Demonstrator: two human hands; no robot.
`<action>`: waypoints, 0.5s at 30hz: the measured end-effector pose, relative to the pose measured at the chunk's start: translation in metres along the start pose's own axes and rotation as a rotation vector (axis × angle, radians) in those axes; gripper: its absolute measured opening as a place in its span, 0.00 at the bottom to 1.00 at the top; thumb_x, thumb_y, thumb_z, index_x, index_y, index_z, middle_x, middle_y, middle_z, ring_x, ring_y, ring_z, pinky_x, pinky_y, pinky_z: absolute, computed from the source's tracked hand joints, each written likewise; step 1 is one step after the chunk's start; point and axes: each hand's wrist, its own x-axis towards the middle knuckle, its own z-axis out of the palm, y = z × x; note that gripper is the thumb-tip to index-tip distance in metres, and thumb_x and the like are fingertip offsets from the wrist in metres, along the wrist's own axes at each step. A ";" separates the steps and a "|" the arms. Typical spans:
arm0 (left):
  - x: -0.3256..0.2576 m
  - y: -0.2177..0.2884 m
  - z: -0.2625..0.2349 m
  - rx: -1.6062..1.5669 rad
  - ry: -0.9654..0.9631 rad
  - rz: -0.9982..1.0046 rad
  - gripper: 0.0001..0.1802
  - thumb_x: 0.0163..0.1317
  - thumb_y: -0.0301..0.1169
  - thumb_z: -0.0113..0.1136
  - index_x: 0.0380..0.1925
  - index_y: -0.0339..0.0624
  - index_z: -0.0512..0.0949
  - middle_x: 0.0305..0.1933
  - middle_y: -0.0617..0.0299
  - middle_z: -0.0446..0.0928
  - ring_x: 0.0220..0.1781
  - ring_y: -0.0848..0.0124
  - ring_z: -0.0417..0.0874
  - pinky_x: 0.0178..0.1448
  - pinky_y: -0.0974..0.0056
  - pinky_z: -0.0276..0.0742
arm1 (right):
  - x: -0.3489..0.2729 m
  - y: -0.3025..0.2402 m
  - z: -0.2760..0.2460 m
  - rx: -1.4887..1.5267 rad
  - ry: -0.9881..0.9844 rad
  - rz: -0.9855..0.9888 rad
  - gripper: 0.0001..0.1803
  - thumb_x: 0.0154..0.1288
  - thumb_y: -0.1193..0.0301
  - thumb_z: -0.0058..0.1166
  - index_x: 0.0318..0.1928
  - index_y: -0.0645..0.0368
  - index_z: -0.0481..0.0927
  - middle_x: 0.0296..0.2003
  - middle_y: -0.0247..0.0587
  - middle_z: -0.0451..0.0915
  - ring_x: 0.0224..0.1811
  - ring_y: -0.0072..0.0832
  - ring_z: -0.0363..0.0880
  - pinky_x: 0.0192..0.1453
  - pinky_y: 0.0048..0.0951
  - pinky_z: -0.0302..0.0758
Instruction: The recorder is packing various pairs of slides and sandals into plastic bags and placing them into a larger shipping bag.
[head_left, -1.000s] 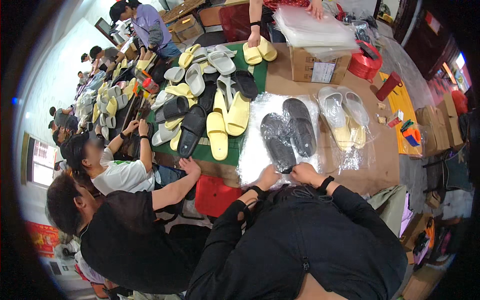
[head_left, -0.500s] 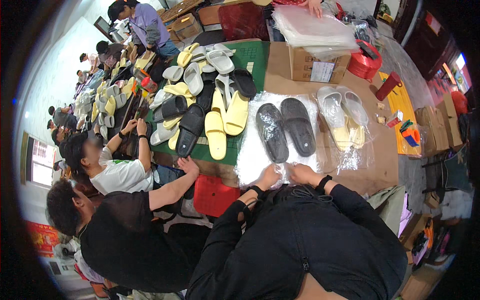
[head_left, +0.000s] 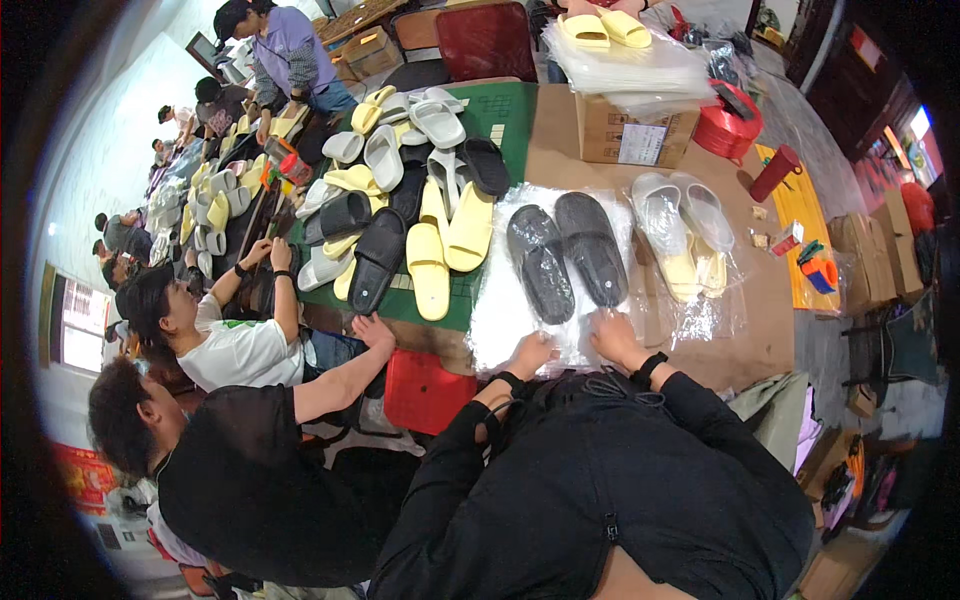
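Note:
A pair of black slide slippers (head_left: pixel 541 262) lies on white, shiny clear plastic bags (head_left: pixel 492 325) in front of me, toes pointing away. Clear film glints over the slippers. My left hand (head_left: pixel 532 354) is closed at the near edge of the plastic, below the left slipper's heel. Close under the right slipper's heel, my right hand (head_left: pixel 614 337) has its fingers curled on the film's edge. The fingertips of both hands are partly hidden by glare.
Bagged grey and yellow slippers (head_left: pixel 682 225) lie to the right. Loose slippers (head_left: pixel 430 265) pile up on the left. Behind, a cardboard box (head_left: pixel 632 130) bears plastic bags and yellow slippers (head_left: pixel 605 28). A co-worker's hand (head_left: pixel 372 330) rests by a red stool (head_left: pixel 425 392).
My hands have moved apart, the right one forward and to the right. The black slippers have shifted slightly. Yellow slippers now lie on the bag stack at the back.

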 end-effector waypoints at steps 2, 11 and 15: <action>0.001 -0.002 -0.002 -0.007 -0.005 0.010 0.10 0.60 0.29 0.50 0.33 0.29 0.71 0.26 0.53 0.77 0.26 0.69 0.80 0.30 0.68 0.75 | 0.002 -0.001 0.000 -0.030 -0.128 0.012 0.14 0.49 0.66 0.48 0.36 0.57 0.78 0.34 0.50 0.76 0.36 0.46 0.74 0.43 0.44 0.69; 0.005 -0.006 -0.005 0.362 -0.022 0.120 0.10 0.56 0.28 0.50 0.28 0.30 0.75 0.25 0.53 0.78 0.27 0.67 0.80 0.33 0.64 0.74 | 0.014 -0.021 0.001 0.225 -0.395 -0.191 0.28 0.50 0.66 0.50 0.55 0.54 0.67 0.56 0.47 0.65 0.59 0.41 0.63 0.60 0.43 0.60; -0.001 0.013 0.001 0.668 -0.015 0.237 0.10 0.53 0.30 0.52 0.26 0.32 0.76 0.24 0.53 0.78 0.27 0.66 0.80 0.34 0.64 0.74 | 0.018 -0.022 -0.009 0.189 -0.352 -0.227 0.27 0.50 0.67 0.50 0.54 0.55 0.68 0.52 0.47 0.70 0.55 0.43 0.67 0.56 0.42 0.64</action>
